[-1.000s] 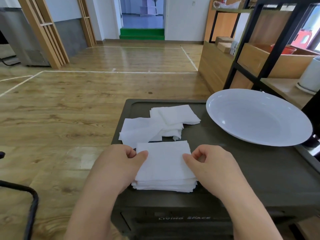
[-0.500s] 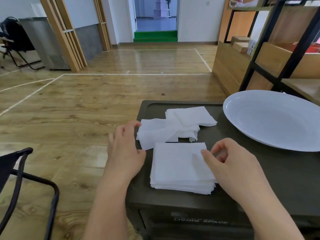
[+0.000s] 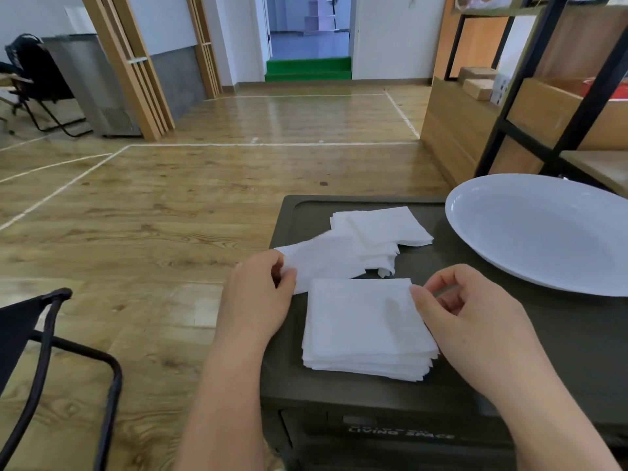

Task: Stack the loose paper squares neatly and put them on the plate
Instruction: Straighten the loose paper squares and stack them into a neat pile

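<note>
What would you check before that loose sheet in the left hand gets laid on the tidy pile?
1. Left hand has the loose sheet pinched at its corner: ok.
2. Only one sheet pinched: cannot tell.
3. Neat stack squared up: not ok, its lower right edges fan out slightly.
4. Right hand steadies the stack: ok, its thumb rests on the stack's right edge.
5. Loose pile all gathered: not ok, several sheets lie crumpled behind the stack.
6. Plate ready to take the stack: ok, nothing lies in the part that shows.
</note>
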